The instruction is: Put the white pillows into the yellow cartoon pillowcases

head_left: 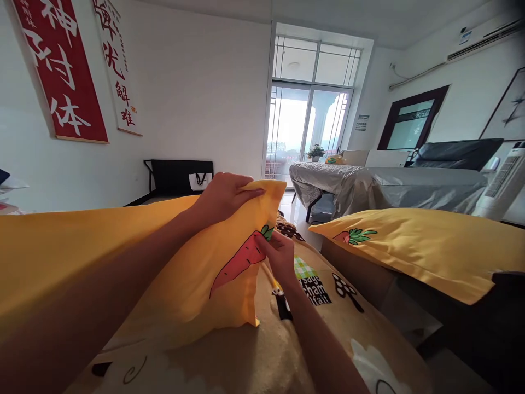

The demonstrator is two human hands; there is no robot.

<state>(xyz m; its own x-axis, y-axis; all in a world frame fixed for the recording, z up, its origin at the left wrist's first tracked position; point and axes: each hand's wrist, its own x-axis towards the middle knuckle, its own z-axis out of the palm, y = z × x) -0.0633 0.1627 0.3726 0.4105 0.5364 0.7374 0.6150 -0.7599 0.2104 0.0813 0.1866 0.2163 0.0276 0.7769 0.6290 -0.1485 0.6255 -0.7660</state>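
Observation:
A yellow pillowcase with a printed carrot stands in front of me, its far end raised above the patterned blanket. My left hand grips its top edge near the upper corner, thumb and fingers closed on the cloth. Lower down, my right hand pinches the side edge beside the carrot's green top. Whether a pillow fills the case cannot be told from here. On the right lies a plump yellow pillow with a similar carrot print, apart from both hands.
A table draped in a silvery cover stands beyond the bed, near the glass door. Against the far wall is a black bench with a white bag. A white tower appliance rises at the right.

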